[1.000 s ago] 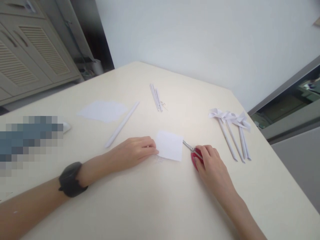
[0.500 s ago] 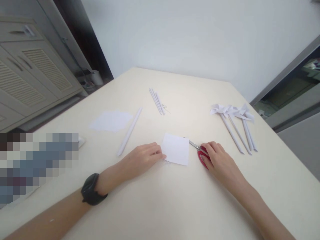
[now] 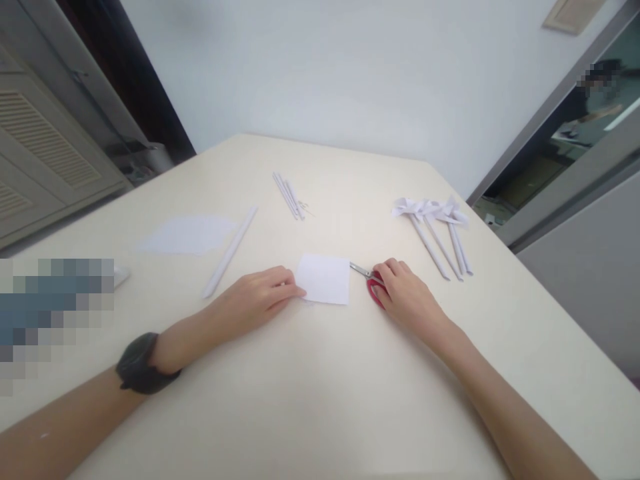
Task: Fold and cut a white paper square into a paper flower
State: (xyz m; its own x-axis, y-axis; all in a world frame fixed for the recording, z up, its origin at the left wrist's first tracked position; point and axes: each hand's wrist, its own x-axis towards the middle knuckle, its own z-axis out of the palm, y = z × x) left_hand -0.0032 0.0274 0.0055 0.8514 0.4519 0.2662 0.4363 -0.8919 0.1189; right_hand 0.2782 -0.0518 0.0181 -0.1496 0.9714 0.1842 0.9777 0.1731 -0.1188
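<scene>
A square of white paper point(image 3: 324, 280) lies before me, its left edge pinched between the thumb and fingers of my left hand point(image 3: 265, 293). That wrist wears a black watch point(image 3: 145, 363). On the paper's right side is a pair of scissors point(image 3: 373, 280) with red handles and metal blades. My right hand point(image 3: 410, 293) is closed over the handles, and the blade tips reach the paper's upper right corner. Whether the fingers are through the handle loops is hidden.
A long rolled paper stick point(image 3: 231, 252) and a stack of white paper point(image 3: 187, 235) lie left. Farther back are thinner paper sticks point(image 3: 289, 197) beside small thin pieces point(image 3: 306, 208). Several paper pinwheels point(image 3: 435, 230) lie at right. Through an opening at far right, a person point(image 3: 593, 100) is visible.
My view has turned right, so everything on the table sits farther left in the picture. Both hands keep their holds on the paper and the scissors.
</scene>
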